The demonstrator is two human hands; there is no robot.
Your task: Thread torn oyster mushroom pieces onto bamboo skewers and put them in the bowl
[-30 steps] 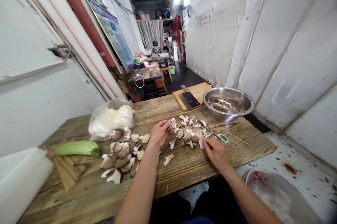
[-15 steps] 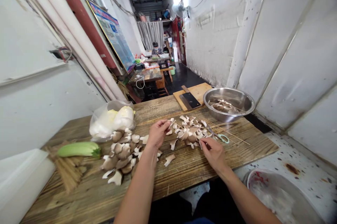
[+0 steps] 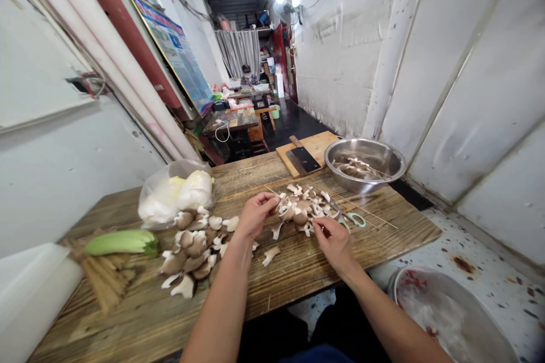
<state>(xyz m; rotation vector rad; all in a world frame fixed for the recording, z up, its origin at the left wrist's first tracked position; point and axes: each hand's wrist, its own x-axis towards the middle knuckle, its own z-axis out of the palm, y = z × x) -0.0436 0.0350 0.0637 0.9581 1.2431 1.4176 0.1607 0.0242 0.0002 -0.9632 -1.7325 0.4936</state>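
My left hand [image 3: 259, 214] is closed in a pinch at the left edge of a pile of torn oyster mushrooms [image 3: 300, 218]. A thin bamboo skewer [image 3: 269, 189] sticks out past its fingertips, and a pale mushroom piece lies by them. My right hand [image 3: 334, 241] is closed at the pile's near right side, fingertips pinching a mushroom piece [image 3: 314, 224] that its fingers partly hide. Scissors [image 3: 354, 218] with pale green handles lie right of the pile, beside loose skewers [image 3: 368, 213]. A larger heap of mushrooms [image 3: 193, 249] lies left of my left forearm.
A steel basin [image 3: 364, 184] holding mushrooms stands at the back right, next to a cutting board [image 3: 326, 147] with a cleaver [image 3: 303, 159]. On the left are bagged cabbages [image 3: 196, 190], a green gourd [image 3: 121, 242], a skewer bundle [image 3: 104, 280] and a white container [image 3: 38, 295].
The view has shifted slightly, moving the table leftward in the picture. My right hand has come a little nearer my left. The skewer's end now shows above my left fingertips.
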